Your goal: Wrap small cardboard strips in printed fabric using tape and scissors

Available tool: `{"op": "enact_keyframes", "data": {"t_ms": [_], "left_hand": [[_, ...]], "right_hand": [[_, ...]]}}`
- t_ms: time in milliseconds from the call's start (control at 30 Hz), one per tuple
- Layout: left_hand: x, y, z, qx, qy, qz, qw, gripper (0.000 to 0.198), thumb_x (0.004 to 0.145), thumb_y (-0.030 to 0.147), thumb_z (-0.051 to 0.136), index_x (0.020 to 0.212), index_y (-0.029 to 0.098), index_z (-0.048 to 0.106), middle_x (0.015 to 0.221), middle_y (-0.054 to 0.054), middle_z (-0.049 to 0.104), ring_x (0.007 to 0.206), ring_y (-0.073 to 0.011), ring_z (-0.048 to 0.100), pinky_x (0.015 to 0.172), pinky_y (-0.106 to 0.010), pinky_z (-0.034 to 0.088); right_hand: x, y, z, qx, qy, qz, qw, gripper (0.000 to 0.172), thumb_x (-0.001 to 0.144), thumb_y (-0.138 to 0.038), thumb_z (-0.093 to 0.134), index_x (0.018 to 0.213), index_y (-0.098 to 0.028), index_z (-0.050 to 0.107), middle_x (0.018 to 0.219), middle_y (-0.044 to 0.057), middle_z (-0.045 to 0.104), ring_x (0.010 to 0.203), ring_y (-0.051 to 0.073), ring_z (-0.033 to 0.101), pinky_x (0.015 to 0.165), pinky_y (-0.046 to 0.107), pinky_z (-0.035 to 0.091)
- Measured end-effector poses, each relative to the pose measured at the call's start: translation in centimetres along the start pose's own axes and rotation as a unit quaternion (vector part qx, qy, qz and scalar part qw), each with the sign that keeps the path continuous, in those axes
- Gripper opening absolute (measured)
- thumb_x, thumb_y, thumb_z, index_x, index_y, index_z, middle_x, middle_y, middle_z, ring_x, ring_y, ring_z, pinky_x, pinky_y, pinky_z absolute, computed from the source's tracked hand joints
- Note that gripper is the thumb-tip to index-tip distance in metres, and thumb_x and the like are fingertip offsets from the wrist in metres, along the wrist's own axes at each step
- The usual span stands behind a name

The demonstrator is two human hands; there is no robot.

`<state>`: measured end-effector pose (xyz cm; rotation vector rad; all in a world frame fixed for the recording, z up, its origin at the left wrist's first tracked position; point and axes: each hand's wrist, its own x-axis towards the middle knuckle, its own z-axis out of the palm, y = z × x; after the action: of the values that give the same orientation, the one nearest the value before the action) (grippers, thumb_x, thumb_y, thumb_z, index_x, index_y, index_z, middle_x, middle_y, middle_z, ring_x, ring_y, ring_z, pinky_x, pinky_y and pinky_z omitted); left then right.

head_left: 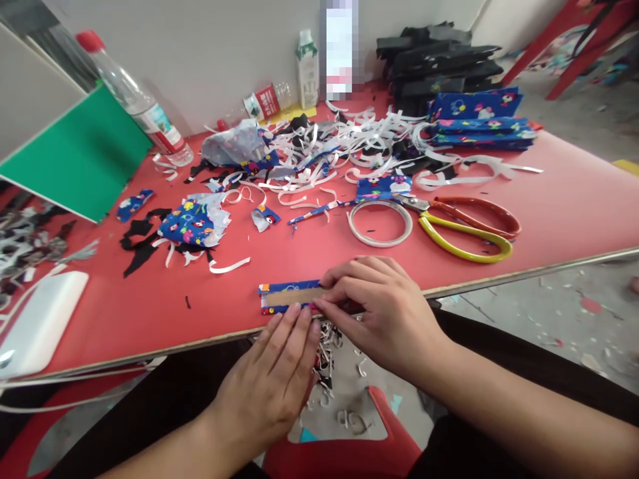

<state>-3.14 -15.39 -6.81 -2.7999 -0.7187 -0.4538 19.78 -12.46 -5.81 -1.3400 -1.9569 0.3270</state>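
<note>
A narrow blue patterned fabric strip (294, 287) lies at the table's front edge, its long edges folded in around a tan, cardboard-like middle (285, 299). My left hand (279, 366) lies with its fingers stretched out, the fingertips touching the strip's near edge. My right hand (384, 306) covers the strip's right end, with thumb and forefinger pinched on the fabric. That end is hidden under the hand. Beyond it are a roll of clear tape (351, 229) and scissors (465, 229) with one orange and one yellow handle.
Fabric scraps (192, 223) and a heap of white strips (359, 143) cover the table's back half. Folded blue fabric (479, 130) and a black stack (439, 63) stand at back right. A bottle (160, 123) leans by a green board (80, 153). A white device (47, 326) lies left.
</note>
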Motion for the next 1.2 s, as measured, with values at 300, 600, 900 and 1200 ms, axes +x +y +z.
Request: {"op": "enact_keyframes", "data": {"t_ms": [300,600,900,1200], "left_hand": [[0.2,-0.3,0.9,0.016,0.016,-0.012,1.0,0.052,0.097,0.023,0.067,0.141,-0.002,0.057,0.144,-0.03,0.062,0.155,-0.0418,0.04,0.126,-0.055,0.036],[1.0,-1.4,0.4,0.08,-0.046,-0.062,0.994,0.075,0.098,0.035,0.069,0.155,-0.006,0.043,0.153,-0.038,0.052,0.144,-0.0504,0.053,0.114,-0.057,0.049],[1.4,-1.2,0.3,0.1,-0.058,-0.058,0.992,0.077,0.096,0.038,0.072,0.162,0.012,0.041,0.153,-0.035,0.051,0.141,-0.0508,0.056,0.108,-0.06,0.053],[2.2,-1.0,0.8,0.018,-0.039,-0.044,0.998,0.066,0.097,0.031,0.069,0.15,-0.002,0.048,0.157,-0.035,0.048,0.154,-0.0462,0.04,0.124,-0.058,0.038]], "right_hand": [[0.0,0.3,-0.2,0.004,0.0,-0.008,1.0,0.016,0.097,-0.025,0.073,0.082,-0.022,0.072,0.1,0.0,0.081,0.087,0.022,0.069,0.087,0.04,0.044],[0.1,1.1,-1.4,0.044,-0.031,-0.022,0.998,0.007,0.097,-0.027,0.074,0.093,-0.022,0.073,0.101,0.002,0.082,0.09,0.022,0.072,0.09,0.04,0.05],[-1.6,2.2,-3.0,-0.03,-0.054,-0.06,0.996,0.018,0.098,-0.036,0.074,0.103,-0.019,0.068,0.1,0.008,0.073,0.089,0.026,0.061,0.081,0.041,0.048],[-0.9,0.8,-2.5,-0.038,-0.059,0.037,0.997,0.014,0.096,-0.025,0.071,0.084,-0.022,0.065,0.097,0.006,0.068,0.088,0.026,0.054,0.077,0.041,0.04]]}}
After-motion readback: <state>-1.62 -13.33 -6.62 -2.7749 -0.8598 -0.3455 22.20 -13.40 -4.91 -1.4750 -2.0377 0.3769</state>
